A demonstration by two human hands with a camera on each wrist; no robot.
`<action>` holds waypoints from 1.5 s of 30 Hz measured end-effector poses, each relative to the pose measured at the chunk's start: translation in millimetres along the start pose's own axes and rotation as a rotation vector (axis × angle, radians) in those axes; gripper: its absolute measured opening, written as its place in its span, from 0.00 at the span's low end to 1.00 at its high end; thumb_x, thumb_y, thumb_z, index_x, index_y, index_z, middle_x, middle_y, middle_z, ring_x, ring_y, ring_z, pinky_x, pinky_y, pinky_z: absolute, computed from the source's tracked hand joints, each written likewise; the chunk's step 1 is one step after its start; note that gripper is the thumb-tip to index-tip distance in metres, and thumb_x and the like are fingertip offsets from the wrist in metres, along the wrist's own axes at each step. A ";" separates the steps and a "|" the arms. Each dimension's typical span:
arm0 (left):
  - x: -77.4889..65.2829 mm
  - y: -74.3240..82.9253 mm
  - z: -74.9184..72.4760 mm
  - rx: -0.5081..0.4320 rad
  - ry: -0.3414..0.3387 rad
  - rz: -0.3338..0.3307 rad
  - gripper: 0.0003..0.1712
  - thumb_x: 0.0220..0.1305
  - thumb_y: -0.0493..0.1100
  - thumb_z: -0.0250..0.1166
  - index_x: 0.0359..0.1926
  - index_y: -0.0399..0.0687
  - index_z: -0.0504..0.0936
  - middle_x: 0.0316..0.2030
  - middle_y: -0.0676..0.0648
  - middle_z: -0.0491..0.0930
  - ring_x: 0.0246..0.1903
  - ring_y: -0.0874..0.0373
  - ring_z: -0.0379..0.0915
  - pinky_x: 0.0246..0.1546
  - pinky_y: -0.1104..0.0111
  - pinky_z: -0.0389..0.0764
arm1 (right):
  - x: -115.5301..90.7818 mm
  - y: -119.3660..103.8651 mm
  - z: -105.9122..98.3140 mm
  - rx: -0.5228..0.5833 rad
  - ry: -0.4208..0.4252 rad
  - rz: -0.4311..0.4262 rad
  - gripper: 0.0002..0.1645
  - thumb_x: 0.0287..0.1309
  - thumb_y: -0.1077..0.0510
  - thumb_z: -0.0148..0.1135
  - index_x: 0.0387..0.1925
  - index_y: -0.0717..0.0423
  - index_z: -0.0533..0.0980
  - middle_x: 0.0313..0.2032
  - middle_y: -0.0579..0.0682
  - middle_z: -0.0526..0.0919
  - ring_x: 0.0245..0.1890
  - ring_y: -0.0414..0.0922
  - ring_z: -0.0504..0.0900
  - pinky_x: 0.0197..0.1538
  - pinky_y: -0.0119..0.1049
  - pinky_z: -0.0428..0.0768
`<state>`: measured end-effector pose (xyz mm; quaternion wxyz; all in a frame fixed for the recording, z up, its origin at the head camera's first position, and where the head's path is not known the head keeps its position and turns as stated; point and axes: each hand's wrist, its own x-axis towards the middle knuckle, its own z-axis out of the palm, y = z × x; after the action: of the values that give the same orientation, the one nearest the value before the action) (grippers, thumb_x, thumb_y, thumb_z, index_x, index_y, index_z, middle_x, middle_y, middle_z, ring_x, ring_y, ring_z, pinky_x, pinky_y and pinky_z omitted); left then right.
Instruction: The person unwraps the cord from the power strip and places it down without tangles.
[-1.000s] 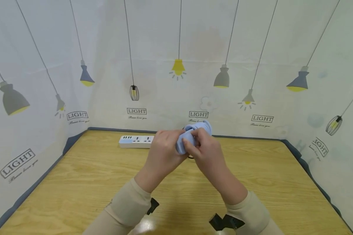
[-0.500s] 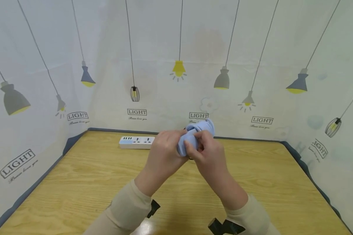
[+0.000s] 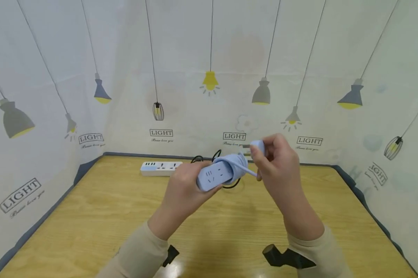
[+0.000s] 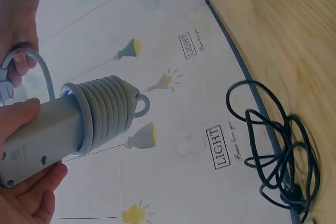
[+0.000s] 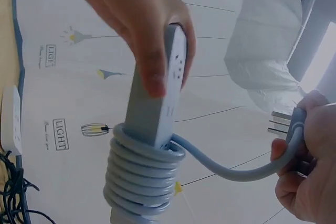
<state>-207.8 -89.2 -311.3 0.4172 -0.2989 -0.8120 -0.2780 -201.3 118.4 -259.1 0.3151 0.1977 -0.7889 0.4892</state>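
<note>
My left hand (image 3: 186,189) grips one end of a light blue power strip (image 3: 214,175), its socket face tilted up in the head view. The strip's own cord (image 5: 144,177) is wound in tight coils round the other end. From the coils a short free length of cord runs to the plug (image 3: 257,147), which my right hand (image 3: 280,166) pinches between thumb and fingers. Bare metal prongs point left out of the plug, toward the coils. Both hands hold these things above the table.
A white power strip (image 3: 160,168) with a blue end lies at the back of the wooden table (image 3: 90,216). A black cable (image 4: 283,156) lies in loose loops near the back edge, partly behind my hands. A printed cloth (image 3: 188,50) with lamp pictures hangs round the back and sides.
My right hand has pulled the plug away from the power strip, up and to the right, drawing out a length of cord. The strip's socket face has come into view.
</note>
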 end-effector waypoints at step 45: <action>-2.0 -27.7 -35.2 -0.123 0.054 -0.204 0.29 0.41 0.41 0.82 0.46 0.40 0.82 0.38 0.44 0.84 0.31 0.57 0.76 0.29 0.64 0.75 | -62.3 42.4 23.6 -0.395 -0.396 -0.915 0.34 0.41 0.50 0.78 0.54 0.49 0.79 0.48 0.50 0.81 0.53 0.52 0.77 0.54 0.50 0.70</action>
<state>-208.8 -132.8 -301.1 0.3894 -0.2320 -0.8081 -0.3762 -189.7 116.3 -337.1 0.3725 0.5468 -0.7434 0.0976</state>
